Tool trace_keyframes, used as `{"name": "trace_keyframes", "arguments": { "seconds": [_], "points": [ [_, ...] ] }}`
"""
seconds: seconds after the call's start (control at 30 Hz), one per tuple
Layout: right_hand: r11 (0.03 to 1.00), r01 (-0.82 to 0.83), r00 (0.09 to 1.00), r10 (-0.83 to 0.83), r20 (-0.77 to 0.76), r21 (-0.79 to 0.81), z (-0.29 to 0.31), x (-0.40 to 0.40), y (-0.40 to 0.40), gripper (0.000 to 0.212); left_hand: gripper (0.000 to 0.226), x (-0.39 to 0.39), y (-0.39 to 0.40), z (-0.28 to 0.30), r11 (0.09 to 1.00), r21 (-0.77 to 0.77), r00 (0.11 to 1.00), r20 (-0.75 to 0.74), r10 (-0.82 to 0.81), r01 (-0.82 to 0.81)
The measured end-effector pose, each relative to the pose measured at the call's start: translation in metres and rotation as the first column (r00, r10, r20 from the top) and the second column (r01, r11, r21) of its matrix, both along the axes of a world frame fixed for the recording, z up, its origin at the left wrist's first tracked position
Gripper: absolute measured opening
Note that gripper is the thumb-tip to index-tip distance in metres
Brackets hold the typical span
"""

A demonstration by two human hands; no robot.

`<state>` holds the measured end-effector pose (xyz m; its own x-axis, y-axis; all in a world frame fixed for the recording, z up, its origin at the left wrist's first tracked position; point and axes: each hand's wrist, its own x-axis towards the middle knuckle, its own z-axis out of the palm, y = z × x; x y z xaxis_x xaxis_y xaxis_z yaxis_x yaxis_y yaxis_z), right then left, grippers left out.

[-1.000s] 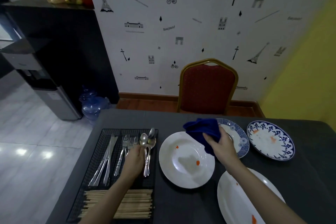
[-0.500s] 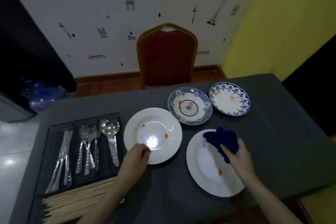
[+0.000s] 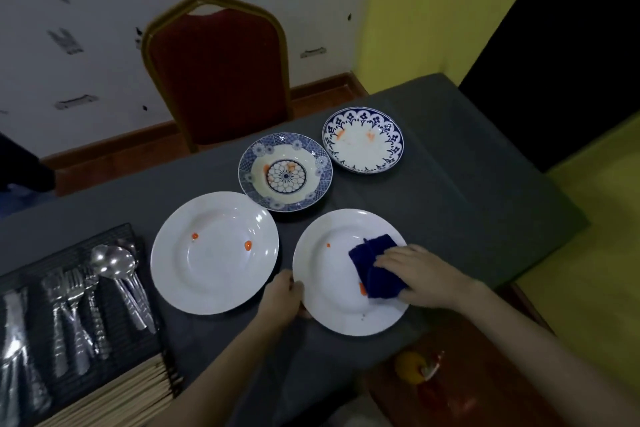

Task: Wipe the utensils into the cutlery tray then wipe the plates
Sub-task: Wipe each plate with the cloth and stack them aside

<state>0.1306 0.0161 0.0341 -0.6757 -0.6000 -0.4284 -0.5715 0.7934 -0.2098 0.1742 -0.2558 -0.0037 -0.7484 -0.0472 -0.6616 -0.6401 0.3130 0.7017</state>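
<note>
A white plate (image 3: 332, 291) with orange smears lies near the table's front edge. My left hand (image 3: 282, 298) grips its left rim. My right hand (image 3: 424, 276) presses a dark blue cloth (image 3: 374, 265) flat onto the plate's right half, fingers stretched over it. Left of it lies a second white plate (image 3: 214, 253) with two orange spots. Behind them sit a blue floral deep plate (image 3: 285, 172) and a blue-rimmed plate (image 3: 363, 139), both smeared. A black wire cutlery tray (image 3: 114, 232) at far left holds spoons (image 3: 112, 262), forks (image 3: 69, 291), knives (image 3: 14, 340) and chopsticks (image 3: 114, 395).
A red chair with a gold frame (image 3: 218, 73) stands behind the grey table (image 3: 467, 184). The table's right edge and front corner run close to the plate under the cloth. A yellow object (image 3: 412, 362) lies on the floor below that corner.
My left hand left the edge of the left white plate and took the rim of the right one. My right hand lowered the bunched cloth and spread it on that plate.
</note>
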Motion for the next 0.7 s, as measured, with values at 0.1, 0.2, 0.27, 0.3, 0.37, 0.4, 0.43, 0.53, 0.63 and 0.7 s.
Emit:
{"name": "trace_keyframes", "arguments": {
  "seconds": [0.1, 0.2, 0.27, 0.3, 0.37, 0.4, 0.43, 0.53, 0.63, 0.7],
  "points": [
    [0.996, -0.091, 0.992, 0.088, 0.089, 0.024, 0.005, 0.003, 0.002, 0.077, 0.014, -0.002, 0.002, 0.001, 1.0, -0.014, 1.0, 0.005, -0.004, 0.004],
    [0.98, -0.193, 0.977, 0.189, 0.103, 0.037, 0.003, 0.016, -0.01, 0.084, 0.01, -0.003, 0.004, 0.001, 1.0, -0.023, 1.0, 0.018, 0.015, -0.014],
    [0.979, -0.204, 0.97, 0.204, 0.135, -0.018, -0.003, 0.025, -0.02, 0.075, 0.008, -0.004, 0.005, 0.004, 1.0, -0.014, 0.999, 0.032, 0.01, -0.009],
    [0.979, -0.201, 0.965, 0.205, 0.162, -0.044, -0.007, 0.028, -0.024, 0.071, 0.009, -0.004, 0.006, 0.004, 1.0, -0.015, 0.999, 0.038, -0.001, 0.002],
    [0.976, -0.206, 0.959, 0.216, 0.185, -0.074, -0.016, 0.029, -0.035, 0.065, 0.012, -0.005, 0.007, 0.005, 1.0, -0.026, 0.999, 0.044, -0.017, 0.018],
    [0.974, -0.214, 0.958, 0.225, 0.177, -0.082, -0.021, 0.028, -0.041, 0.064, 0.013, -0.004, 0.006, 0.005, 0.999, -0.033, 0.999, 0.045, -0.021, 0.023],
    [0.971, -0.224, 0.959, 0.234, 0.16, -0.08, -0.026, 0.026, -0.046, 0.064, 0.012, -0.004, 0.006, 0.005, 0.999, -0.041, 0.999, 0.046, -0.029, 0.031],
    [0.971, -0.235, 0.967, 0.238, 0.085, -0.045, -0.039, 0.024, -0.059, 0.066, 0.011, -0.004, 0.004, 0.004, 0.997, -0.055, 0.997, 0.055, -0.058, 0.061],
    [0.992, -0.121, 0.993, 0.121, -0.019, -0.038, -0.052, 0.025, -0.073, 0.069, 0.014, -0.005, 0.004, 0.005, 0.996, -0.048, 0.996, 0.056, -0.071, 0.074],
    [0.999, -0.043, 0.994, 0.04, -0.105, -0.03, -0.059, 0.024, -0.081, 0.067, 0.013, -0.005, 0.003, 0.006, 0.996, -0.043, 0.995, 0.066, -0.077, 0.08]
  ]
}}
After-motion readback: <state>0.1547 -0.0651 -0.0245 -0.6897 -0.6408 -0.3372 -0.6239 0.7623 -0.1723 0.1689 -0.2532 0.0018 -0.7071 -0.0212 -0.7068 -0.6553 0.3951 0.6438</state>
